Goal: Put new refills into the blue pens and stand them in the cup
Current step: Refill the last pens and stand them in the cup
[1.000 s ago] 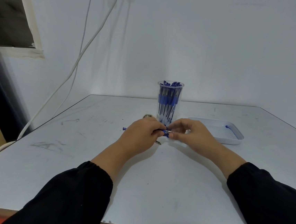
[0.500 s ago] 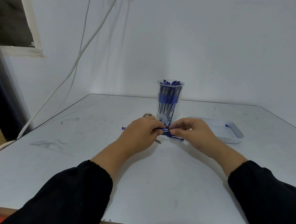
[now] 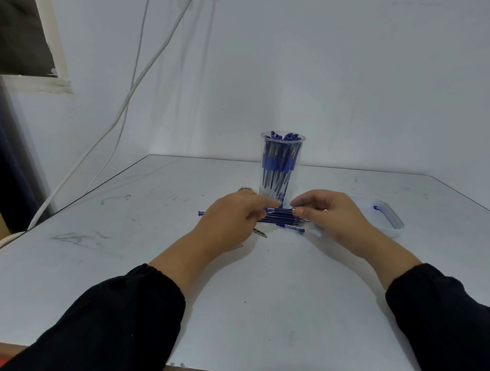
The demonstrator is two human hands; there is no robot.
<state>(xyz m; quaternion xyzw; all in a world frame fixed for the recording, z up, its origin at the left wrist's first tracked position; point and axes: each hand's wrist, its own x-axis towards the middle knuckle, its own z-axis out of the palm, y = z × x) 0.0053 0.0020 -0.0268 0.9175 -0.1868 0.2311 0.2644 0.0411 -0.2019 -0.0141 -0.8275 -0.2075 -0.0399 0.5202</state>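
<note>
Now hands (image 3: 282, 216) slightly apart, more pen (image 3: 278, 210) showing between.

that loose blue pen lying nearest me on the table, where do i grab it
Pinch the loose pen at mid-barrel from above. It lies flat, running left to right, apart from the pile, with bare table on its near side, so fingers can straddle it front and back.

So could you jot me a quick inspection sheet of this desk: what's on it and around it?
Surface: white table, scuffed with pen marks.
Job's things: clear cup full of blue pens; loose pens lying before it; one pen held between both hands.
Clutter: shallow tray at right, blue piece inside; small brownish thing, unclear.
Hands: left hand and right hand pinch the pen's ends.
Cables: white cables down the wall.
Surroundings: plain white wall.
</note>
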